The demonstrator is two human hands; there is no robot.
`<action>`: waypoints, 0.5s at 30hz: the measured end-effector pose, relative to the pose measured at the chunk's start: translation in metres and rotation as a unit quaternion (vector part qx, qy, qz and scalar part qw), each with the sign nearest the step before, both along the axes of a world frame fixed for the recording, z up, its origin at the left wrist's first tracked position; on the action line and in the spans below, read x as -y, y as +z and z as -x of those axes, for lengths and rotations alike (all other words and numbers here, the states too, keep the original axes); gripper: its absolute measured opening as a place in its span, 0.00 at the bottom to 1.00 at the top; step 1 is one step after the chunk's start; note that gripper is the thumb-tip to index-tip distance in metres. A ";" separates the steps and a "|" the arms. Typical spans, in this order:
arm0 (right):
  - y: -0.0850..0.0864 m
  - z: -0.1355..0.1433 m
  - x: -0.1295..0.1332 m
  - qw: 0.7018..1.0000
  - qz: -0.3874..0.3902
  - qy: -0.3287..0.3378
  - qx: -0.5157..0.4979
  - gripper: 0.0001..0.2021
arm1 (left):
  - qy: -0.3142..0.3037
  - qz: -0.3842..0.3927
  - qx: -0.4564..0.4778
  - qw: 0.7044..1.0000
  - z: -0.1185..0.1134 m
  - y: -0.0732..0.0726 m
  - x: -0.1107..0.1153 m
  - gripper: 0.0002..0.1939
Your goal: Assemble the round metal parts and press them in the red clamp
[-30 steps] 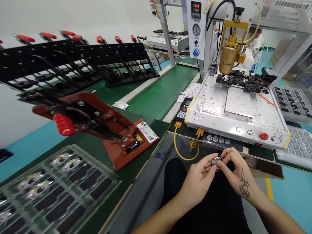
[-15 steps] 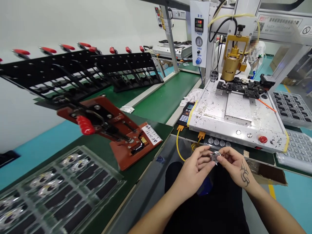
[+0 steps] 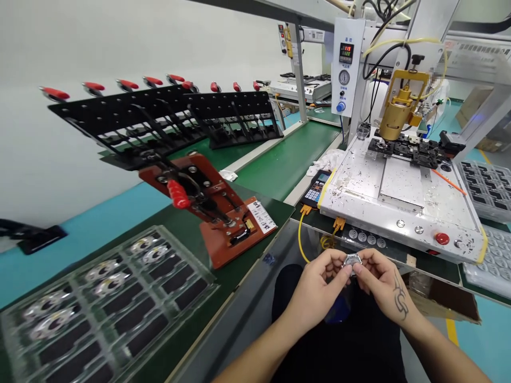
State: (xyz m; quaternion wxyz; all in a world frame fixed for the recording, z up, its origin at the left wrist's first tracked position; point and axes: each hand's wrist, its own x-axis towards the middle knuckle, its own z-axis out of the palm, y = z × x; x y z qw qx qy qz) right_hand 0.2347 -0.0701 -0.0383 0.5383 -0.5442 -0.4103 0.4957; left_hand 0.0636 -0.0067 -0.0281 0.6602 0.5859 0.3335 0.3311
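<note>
At your left, a dark green bench (image 3: 187, 234) carries a clear tray (image 3: 149, 284) and, beside it, a red-brown clamp fixture (image 3: 217, 250). The machine table (image 3: 435, 267) ahead of you bears a white machine (image 3: 359, 181), with a keypad unit (image 3: 317, 189) just left of it and what looks like a strip of round pieces (image 3: 367, 239) along its front edge.

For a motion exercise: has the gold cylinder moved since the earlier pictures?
No: the gold cylinder stays above the left end of the black fixture.

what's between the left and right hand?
Head view: a small shiny part, held at the fingertips of both the left hand and the right hand.
</note>
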 end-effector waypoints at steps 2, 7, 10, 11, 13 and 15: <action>-0.001 0.000 0.000 1.000 -0.003 0.007 0.007 0.17 | 0.002 -0.004 -0.006 1.000 0.001 0.000 0.000 0.12; 0.000 -0.014 -0.005 0.986 -0.062 0.079 0.132 0.20 | 0.004 -0.011 -0.018 1.000 0.006 0.002 -0.005 0.10; 0.006 -0.024 -0.013 0.931 -0.170 0.156 0.282 0.23 | 0.012 -0.022 -0.027 0.999 0.009 0.002 -0.009 0.09; 0.009 -0.025 -0.016 0.907 -0.202 0.175 0.325 0.22 | 0.016 -0.027 -0.032 0.999 0.010 0.002 -0.010 0.08; 0.014 -0.024 -0.023 0.869 -0.245 0.193 0.385 0.21 | 0.029 -0.039 -0.045 0.998 0.014 0.005 -0.009 0.07; 0.018 -0.019 -0.031 0.847 -0.283 0.192 0.408 0.21 | 0.034 -0.060 -0.063 0.996 0.020 0.012 -0.008 0.07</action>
